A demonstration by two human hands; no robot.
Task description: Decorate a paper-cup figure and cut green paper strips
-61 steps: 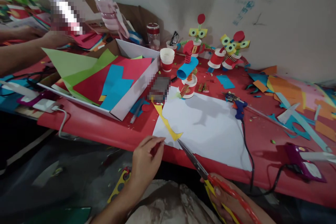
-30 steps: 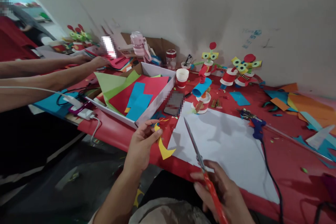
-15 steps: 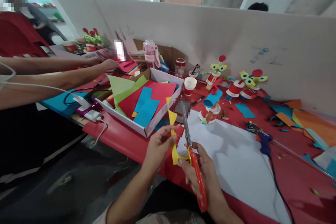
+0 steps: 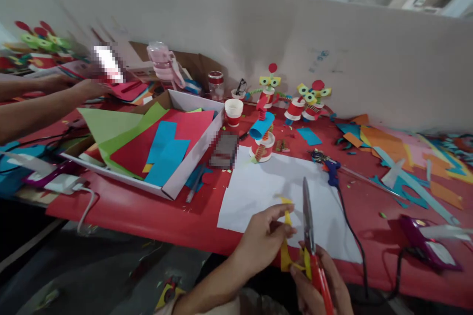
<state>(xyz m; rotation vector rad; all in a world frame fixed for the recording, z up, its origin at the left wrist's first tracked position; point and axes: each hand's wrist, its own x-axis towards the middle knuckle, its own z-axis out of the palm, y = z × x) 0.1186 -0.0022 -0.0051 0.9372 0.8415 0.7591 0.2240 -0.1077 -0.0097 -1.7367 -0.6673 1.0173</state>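
My left hand (image 4: 264, 236) pinches a narrow, jagged strip of yellow paper (image 4: 286, 255) between thumb and fingertips, over the front edge of a white sheet (image 4: 254, 197). My right hand (image 4: 320, 283) is wrapped round a pair of scissors (image 4: 308, 211) with red and yellow handles. The blades point up and away and look closed. The strip's lower end reaches the right fingers beside the scissors; whether they grip it I cannot tell. A figure made of a paper cup and a blue paper tube (image 4: 261, 127) stands at the sheet's back edge.
A white box (image 4: 194, 162) of coloured paper stands left, a blurred phone (image 4: 224, 150) beside it. Stacked paper cups (image 4: 233, 112) and more cup figures (image 4: 294, 108) line the wall. A blue glue gun (image 4: 331, 171) with cord and paper scraps (image 4: 391, 145) lie right. Another person's arms (image 4: 51, 103) reach in left.
My left hand has picked the yellow strip up off the white sheet. Both hands have come together, with the strip's lower end now at my right fingers. The camera view has shifted too.
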